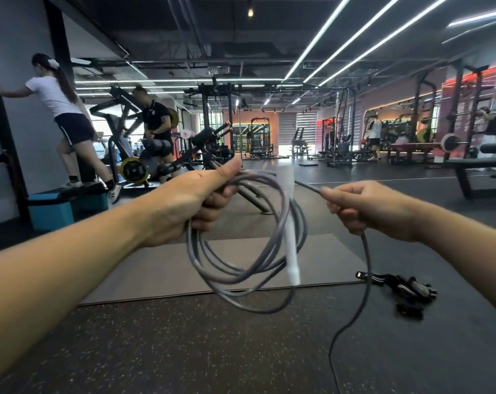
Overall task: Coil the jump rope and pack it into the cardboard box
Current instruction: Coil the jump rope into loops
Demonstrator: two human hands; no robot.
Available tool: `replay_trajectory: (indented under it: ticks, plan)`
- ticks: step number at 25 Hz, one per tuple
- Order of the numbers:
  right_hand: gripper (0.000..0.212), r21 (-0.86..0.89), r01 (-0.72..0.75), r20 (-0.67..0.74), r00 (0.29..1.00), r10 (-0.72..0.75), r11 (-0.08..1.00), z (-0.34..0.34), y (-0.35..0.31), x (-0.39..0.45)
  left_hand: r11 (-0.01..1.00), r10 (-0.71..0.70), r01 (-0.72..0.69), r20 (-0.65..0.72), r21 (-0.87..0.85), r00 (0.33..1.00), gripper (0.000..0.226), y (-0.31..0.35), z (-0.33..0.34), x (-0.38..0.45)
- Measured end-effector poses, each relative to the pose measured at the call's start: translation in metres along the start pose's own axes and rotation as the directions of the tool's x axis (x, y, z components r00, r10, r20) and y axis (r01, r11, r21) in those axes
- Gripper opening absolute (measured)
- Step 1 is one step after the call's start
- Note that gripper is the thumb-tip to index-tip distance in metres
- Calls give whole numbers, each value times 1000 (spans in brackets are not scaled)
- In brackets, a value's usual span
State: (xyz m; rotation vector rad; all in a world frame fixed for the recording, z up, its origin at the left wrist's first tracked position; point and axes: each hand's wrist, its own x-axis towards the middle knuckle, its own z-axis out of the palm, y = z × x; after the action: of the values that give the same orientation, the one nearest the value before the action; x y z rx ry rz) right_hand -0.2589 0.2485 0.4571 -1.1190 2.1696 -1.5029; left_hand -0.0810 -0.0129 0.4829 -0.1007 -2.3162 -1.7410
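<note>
My left hand [184, 200] grips several hanging loops of a grey jump rope [235, 277] at chest height. A white handle [291, 243] of the rope dangles through the coil, pointing down. My right hand [366, 207] is closed around the free strand of the same rope, which runs from the coil through my fist and drops to the floor [352, 317] at the lower right. The two hands are about a forearm's width apart. No cardboard box is in view.
A grey mat [167, 268] lies on the speckled rubber gym floor below my hands. A black strap bundle [406, 291] lies right of the mat. Teal step boxes [50, 211], two people and weight machines stand at left; racks, a bench and people at right.
</note>
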Motion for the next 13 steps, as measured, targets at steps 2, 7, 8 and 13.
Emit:
replay_trajectory:
  ticks: [2, 7, 8, 13]
  plan:
    - [55, 177, -12, -12, 1000, 14, 984, 20, 21, 5, 986, 43, -57, -89, -154, 995, 48, -1, 10, 5]
    - [98, 637, 14, 139, 981, -132, 771, 64, 31, 5, 879, -5, -233, -497, -415, 868, 45, -15, 29, 24]
    - [104, 638, 52, 116, 980, -162, 768, 74, 27, 6, 843, -54, -272, -577, -464, 815, 44, -18, 33, 27]
    - [103, 510, 271, -199, 961, -194, 817, 128, 8, 17, 758, -208, -419, -794, -500, 572, 46, -35, 61, 37]
